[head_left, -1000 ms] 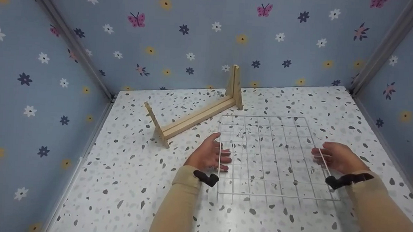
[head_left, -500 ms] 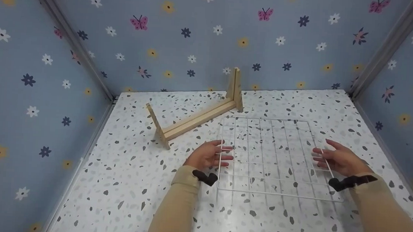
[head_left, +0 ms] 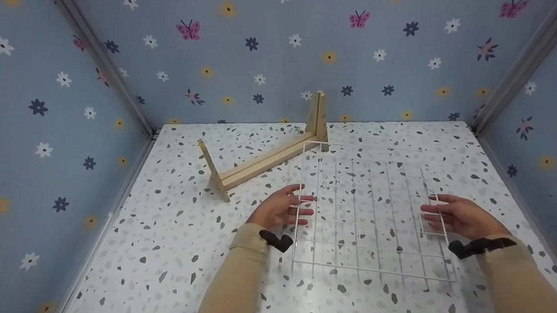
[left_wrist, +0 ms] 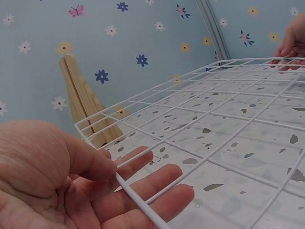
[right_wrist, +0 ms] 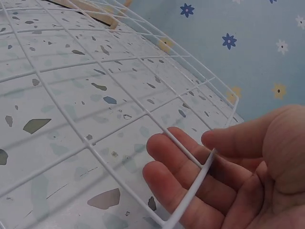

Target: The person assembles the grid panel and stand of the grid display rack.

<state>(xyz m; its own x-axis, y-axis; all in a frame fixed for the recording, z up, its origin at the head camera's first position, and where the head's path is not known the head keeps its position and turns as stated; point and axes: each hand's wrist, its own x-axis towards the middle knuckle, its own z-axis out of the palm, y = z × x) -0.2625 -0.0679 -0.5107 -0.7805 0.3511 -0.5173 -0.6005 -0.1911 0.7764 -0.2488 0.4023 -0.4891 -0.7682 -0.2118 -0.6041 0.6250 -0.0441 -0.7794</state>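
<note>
A white wire grid panel (head_left: 372, 270) is held above the speckled tabletop, between both hands. My left hand (head_left: 278, 208) pinches its left edge rod; in the left wrist view the thumb lies on top of the rod and the fingers (left_wrist: 167, 202) reach underneath. On the opposite edge, my right hand (head_left: 468, 216) grips the rod in the same way, its fingers (right_wrist: 164, 179) under the wires. Beyond the left hand stands a light wooden stand (head_left: 269, 163), a grooved bar with an upright at each end. The panel's far left corner overlaps one upright in the head view.
White terrazzo-patterned tabletop (head_left: 162, 226) lies under everything. Blue flowered panels (head_left: 283, 58) close off the back and both sides, with grey metal posts (head_left: 95, 49) at the corners. Black wrist mounts (head_left: 277, 241) sit close to the panel's near corners.
The panel's far edge has shifted up in the head view, over the stand's upright, and its near edge slightly down. My right thumb has come down onto the rod. The stand has stayed put.
</note>
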